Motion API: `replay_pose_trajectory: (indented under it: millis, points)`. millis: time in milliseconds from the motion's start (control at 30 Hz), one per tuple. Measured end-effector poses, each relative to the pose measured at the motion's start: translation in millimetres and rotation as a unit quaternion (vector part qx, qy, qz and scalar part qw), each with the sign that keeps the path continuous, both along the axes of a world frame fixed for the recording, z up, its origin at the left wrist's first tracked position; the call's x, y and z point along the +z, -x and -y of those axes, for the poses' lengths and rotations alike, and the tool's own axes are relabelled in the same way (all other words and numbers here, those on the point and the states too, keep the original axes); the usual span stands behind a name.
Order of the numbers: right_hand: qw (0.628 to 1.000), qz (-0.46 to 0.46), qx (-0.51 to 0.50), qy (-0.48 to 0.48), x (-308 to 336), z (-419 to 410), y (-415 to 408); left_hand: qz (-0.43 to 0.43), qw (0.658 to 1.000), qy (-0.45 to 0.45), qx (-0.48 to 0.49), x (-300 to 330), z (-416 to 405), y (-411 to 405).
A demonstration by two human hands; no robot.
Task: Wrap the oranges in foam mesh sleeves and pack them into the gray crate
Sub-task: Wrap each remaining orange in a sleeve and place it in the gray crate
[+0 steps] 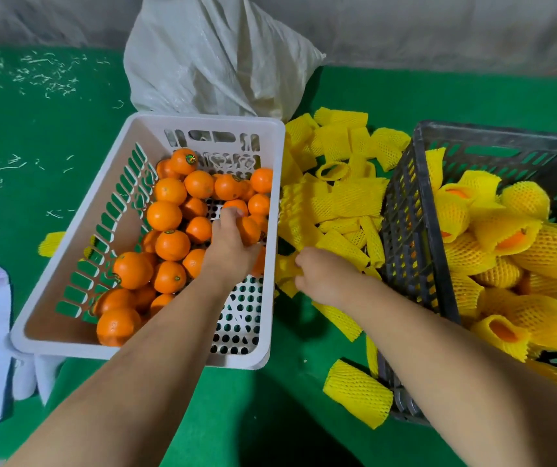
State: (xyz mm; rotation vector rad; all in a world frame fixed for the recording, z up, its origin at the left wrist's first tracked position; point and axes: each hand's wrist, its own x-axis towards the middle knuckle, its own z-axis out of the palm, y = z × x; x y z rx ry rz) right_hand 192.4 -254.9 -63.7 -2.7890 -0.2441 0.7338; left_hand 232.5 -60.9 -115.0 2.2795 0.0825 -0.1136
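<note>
An orange (248,230) is being gripped in the white basket (108,197) by the left hand (229,244); a soft, light sleeve (287,266) is being pinched by the right hand (320,274), probably best opened at its rim.

You have two crates: one white crate (108,210) on the left, one gray crate (415,210) on the right. The white one holds roughly two dozen bare oranges (164,215); an exact count is not possible. About ten sleeved oranges (551,252) show in the gray. Loose yellow foam sleeves (354,197) between them: some twenty. One white sack (216,55) stands far.
</note>
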Motion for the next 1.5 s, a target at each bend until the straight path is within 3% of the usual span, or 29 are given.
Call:
replay_pose_trajectory:
  millis: [100, 167, 333, 400, 600, 733, 900, 1000, 1067, 1200, 1367, 1500]
  points:
    - [0.975, 0.087, -0.112, -0.171, 36, 15, -1, 0.092, 0.979, 0.179, 0.041, 40, 9, 27]
    - [0.926, 0.121, -0.185, -0.307, 54, 26, 10, 0.122, 0.961, 0.244, 0.048, 59, 19, 55]
    - [0.801, 0.127, -0.331, -0.482, 62, 35, 47, 0.095, 0.920, 0.378, -0.038, 77, 57, 99]
    - [0.770, 0.105, -0.358, -0.518, 64, 38, 53, 0.070, 0.909, 0.400, -0.090, 76, 65, 107]
    - [0.847, 0.176, -0.286, -0.411, 51, 60, 67, -0.002, 0.907, 0.382, -0.176, 74, 66, 112]
    - [0.832, 0.213, -0.286, -0.425, 47, 57, 62, -0.070, 0.898, 0.407, -0.149, 79, 61, 109]
    - [0.841, 0.112, -0.286, -0.445, 42, 55, 59, -0.091, 0.894, 0.422, -0.121, 78, 61, 110]
    - [0.877, 0.038, -0.287, -0.383, 41, 60, 63, -0.044, 0.905, 0.405, -0.125, 77, 62, 114]
    - [0.884, 0.071, -0.290, -0.359, 42, 60, 63, -0.033, 0.906, 0.404, -0.118, 78, 63, 115]
    - [0.831, 0.215, -0.349, -0.375, 46, 59, 58, -0.063, 0.885, 0.453, -0.094, 81, 66, 114]
    - [0.914, 0.233, -0.218, -0.252, 43, 50, 65, -0.153, 0.868, 0.437, -0.180, 85, 62, 109]
    - [0.892, 0.224, -0.234, -0.316, 44, 53, 63, -0.138, 0.863, 0.458, -0.161, 81, 64, 107]
